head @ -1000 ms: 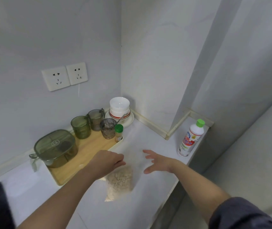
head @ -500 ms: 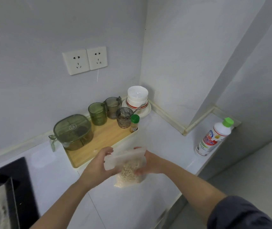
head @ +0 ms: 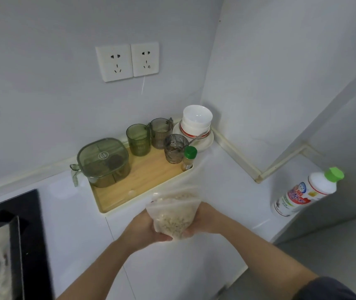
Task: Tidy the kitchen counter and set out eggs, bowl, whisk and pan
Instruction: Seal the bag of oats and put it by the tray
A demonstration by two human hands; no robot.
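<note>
Clear plastic bag of pale grains (head: 172, 215) sits above the white counter (head: 226, 191), gripped low on each side by the curled left hand (head: 144, 228) and right hand (head: 203, 217). Just beyond the fingers lies a wooden tray (head: 144, 180) of green glass cups (head: 138, 139). A white green-capped bottle (head: 302, 191) stands well to their right.

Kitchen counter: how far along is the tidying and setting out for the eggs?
Early. Nothing looks set out yet: the white bowls sit stacked in the corner. In hand: the left hand and right hand hold a clear bag of grains above the counter. Left: stowing the bag, the bottle at the edge; no eggs or whisk in view.
</note>
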